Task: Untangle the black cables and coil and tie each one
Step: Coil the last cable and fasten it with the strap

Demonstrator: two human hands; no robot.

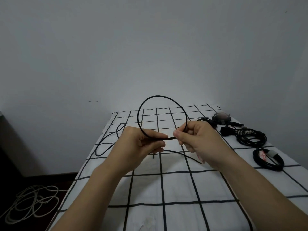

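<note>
Above the white bedsheet with a black grid (180,189), a thin black cable (158,96) is held up as one upright loop, its base pinched between the thumb and curled fingers of the left hand (141,145) and the right hand (198,139). Its loose tail is seen trailing left across the sheet, nearer the left hand, so the next turn is judged to be fed from there. Coiled black cable bundles (251,135) at the right and a pale rope (31,202) on the floor are kept well apart.

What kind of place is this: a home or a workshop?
Probably a bedroom at home. The surface looks like a bed with a white checked sheet, set against a plain wall; coiled black cables lie on it, and a pale cord lies on the dark floor.
</note>
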